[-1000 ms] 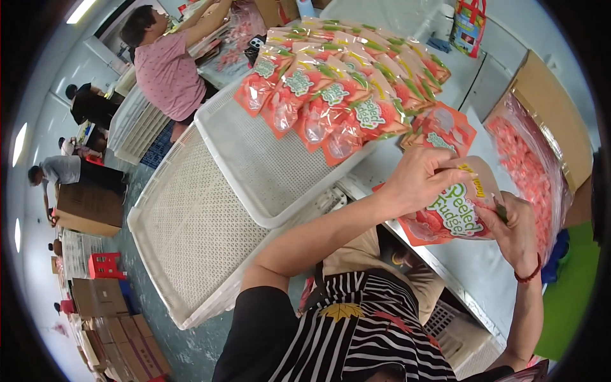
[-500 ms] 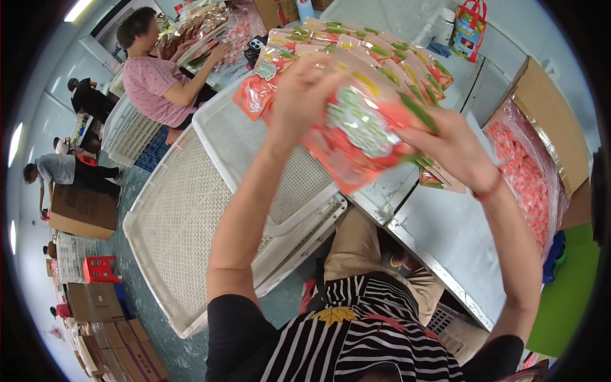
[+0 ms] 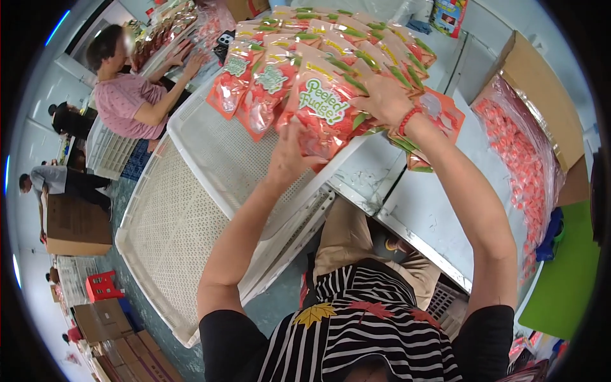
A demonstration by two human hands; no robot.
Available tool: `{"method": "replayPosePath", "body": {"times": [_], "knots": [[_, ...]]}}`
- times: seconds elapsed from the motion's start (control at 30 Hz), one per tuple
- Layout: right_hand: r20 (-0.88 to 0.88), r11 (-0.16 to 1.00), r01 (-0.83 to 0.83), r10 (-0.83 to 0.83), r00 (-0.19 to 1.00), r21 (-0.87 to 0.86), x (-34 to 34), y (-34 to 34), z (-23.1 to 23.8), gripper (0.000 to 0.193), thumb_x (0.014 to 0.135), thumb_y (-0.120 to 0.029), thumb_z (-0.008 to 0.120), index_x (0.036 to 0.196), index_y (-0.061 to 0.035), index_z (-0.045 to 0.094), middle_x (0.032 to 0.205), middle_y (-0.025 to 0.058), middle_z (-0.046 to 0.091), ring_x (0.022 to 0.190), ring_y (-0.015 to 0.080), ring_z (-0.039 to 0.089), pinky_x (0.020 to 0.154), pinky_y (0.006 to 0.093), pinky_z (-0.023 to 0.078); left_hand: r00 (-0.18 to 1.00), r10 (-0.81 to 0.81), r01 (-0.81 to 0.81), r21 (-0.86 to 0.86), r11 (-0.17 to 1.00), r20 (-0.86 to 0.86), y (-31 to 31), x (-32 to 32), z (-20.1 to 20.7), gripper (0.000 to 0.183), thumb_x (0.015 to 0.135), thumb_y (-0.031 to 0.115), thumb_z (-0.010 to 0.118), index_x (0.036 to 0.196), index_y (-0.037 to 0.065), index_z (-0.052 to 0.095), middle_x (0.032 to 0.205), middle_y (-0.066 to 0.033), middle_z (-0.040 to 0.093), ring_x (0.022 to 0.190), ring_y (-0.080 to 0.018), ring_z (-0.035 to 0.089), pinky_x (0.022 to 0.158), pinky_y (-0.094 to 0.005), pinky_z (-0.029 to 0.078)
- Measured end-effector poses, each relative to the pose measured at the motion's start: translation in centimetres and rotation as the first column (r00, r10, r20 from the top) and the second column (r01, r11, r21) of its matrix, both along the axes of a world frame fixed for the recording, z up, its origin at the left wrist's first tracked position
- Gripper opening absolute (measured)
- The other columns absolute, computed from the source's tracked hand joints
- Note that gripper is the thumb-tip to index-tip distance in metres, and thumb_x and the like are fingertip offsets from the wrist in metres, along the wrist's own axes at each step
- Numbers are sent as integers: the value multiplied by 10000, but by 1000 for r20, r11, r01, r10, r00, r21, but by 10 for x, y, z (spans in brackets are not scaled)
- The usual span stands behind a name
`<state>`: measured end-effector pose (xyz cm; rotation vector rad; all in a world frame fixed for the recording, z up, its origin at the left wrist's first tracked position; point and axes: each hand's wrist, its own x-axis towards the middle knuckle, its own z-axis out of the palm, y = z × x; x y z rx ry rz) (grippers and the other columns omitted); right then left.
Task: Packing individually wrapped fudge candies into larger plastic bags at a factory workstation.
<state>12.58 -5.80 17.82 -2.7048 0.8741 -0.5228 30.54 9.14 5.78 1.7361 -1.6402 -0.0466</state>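
Note:
A red and orange candy bag [image 3: 323,130] with a pale label and green leaf print rests at the near end of overlapping bags in the white perforated tray [image 3: 213,127]. My left hand [image 3: 289,159] grips its lower left edge, thumb on the front. At its upper right edge, my right hand [image 3: 387,105] holds on with bent fingers; some fingertips are hidden. Similar candy bags [image 3: 270,83] lie just left of it and behind it in rows. Beneath my right wrist, more bags [image 3: 439,114] lie on the metal table.
A second white tray [image 3: 168,235] sits lower left. On the table's right stands an open carton [image 3: 541,95] with a clear liner of red wrapped candies [image 3: 509,159]. A co-worker in a pink top [image 3: 130,105] handles packets at far left. Cardboard boxes [image 3: 76,223] stand on the floor.
The candy bag, blurred and raised between my hands before, now rests against the other bags in the tray. My left hand has moved down to its lower edge. The view has shifted slightly.

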Motion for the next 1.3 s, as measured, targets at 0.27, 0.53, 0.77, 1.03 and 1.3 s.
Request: {"method": "replayPosePath", "body": {"times": [0.27,0.53,0.77,1.03,1.3], "knots": [[387,989,130,-146,910,67,-77,11,-7,319,862,-245,650,1091,-30,596,865,141,663,785,257,650,696,342,506,999,-33,33,-13,999,15,-10,5,-6,679,622,263,868,1113,7,476,899,-119,564,807,-259,572,705,-372,491],[223,810,499,-571,790,308,-278,49,-111,178,892,-146,602,1013,-17,617,738,97,620,637,139,599,606,269,474,986,164,-164,188,968,13,12,-33,38,340,760,165,764,980,12,555,847,-110,610,699,-205,585,614,-311,470],[299,685,626,-727,618,372,-318,97,-171,108,864,-104,601,932,-28,637,818,136,642,642,265,604,614,329,484,805,-523,571,-130,810,280,-80,-168,19,245,755,61,706,975,37,600,983,-116,619,946,-299,595,823,-364,495],[459,785,569,-611,645,245,-311,113,-179,101,821,-29,623,922,-24,623,856,143,617,793,338,590,715,378,479,538,-607,688,112,717,585,-165,-174,-27,333,830,109,524,1145,22,591,1170,-143,595,1104,-296,568,940,-358,469],[489,771,581,-624,609,260,-318,112,-182,77,848,-48,613,919,-21,628,823,104,611,731,260,578,662,325,468,598,-674,685,161,711,434,-149,-234,41,120,782,130,618,886,72,607,858,-88,631,785,-263,622,660,-372,520]]}}
